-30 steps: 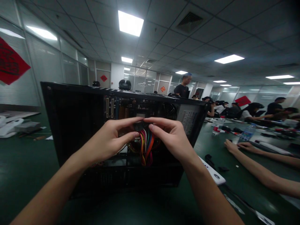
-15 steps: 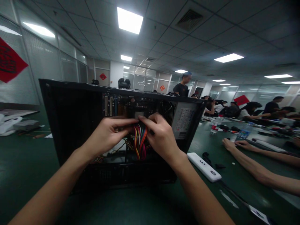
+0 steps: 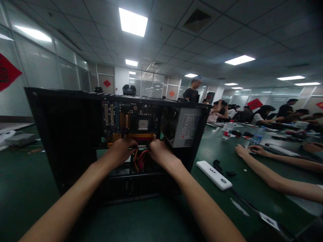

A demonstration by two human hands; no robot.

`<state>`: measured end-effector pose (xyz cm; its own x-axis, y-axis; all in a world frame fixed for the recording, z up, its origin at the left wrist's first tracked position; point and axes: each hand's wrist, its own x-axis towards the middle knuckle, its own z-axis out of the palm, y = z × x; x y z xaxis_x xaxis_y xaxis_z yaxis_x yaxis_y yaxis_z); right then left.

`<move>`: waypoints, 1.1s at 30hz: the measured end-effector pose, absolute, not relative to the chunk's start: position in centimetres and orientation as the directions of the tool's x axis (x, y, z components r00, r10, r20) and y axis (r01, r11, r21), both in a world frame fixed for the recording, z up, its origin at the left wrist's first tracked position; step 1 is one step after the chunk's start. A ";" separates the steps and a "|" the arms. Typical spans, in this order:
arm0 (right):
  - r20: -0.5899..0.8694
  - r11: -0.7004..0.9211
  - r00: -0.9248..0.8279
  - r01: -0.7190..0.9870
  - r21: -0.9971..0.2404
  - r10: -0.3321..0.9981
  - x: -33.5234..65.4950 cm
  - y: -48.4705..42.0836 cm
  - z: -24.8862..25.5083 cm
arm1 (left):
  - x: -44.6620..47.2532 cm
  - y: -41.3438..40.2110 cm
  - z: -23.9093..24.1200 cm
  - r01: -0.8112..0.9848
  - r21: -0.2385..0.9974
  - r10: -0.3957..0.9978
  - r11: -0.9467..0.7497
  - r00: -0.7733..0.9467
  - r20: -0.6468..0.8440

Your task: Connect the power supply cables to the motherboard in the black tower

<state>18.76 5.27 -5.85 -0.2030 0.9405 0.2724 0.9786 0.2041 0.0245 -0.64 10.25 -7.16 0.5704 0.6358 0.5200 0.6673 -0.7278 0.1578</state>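
Observation:
An open black computer case (image 3: 68,134) stands upright on the green table (image 3: 30,188) in front of me. Inside it I see the motherboard (image 3: 131,122) and, at the right, the grey power supply (image 3: 183,127) with its fan. Both my arms reach into the case. My left hand (image 3: 121,151) and my right hand (image 3: 158,153) are closed side by side just below the motherboard, gripping a bundle of coloured power cables (image 3: 140,161) that hangs down between them. The connector at the end of the bundle is hidden by my fingers.
A white flat device (image 3: 214,174) and small black parts (image 3: 228,173) lie right of the case. A neighbour's forearm and hand (image 3: 254,161) rest on the table at the right. Further back sit several people, bottles (image 3: 257,137) and tools. Boxes lie at far left.
Both hands have gone from in front of the case deeper into it and lower, carrying the cable bundle down under the motherboard. The view has shifted, so the case sits further left.

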 end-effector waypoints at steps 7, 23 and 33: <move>0.283 0.246 -0.238 0.969 0.007 0.929 19.1 6.2 -6.7 | 0.4 10.7 -7.0 0.698 0.021 0.660 -0.715 0.666 0.348; 0.311 0.271 -0.259 0.963 0.004 0.914 19.0 6.7 -6.9 | 0.7 10.7 -6.9 0.688 -0.059 0.643 -0.724 0.703 0.304; 0.318 0.291 -0.279 0.957 0.010 0.906 19.1 6.5 -6.9 | 1.1 9.9 -6.4 0.726 -0.065 0.685 -0.684 0.671 0.282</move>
<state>19.13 6.47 -6.92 -0.2794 0.9060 0.3180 0.9565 0.2914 0.0101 1.11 9.88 -6.36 0.6713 0.6854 0.2822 0.7262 -0.6844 -0.0655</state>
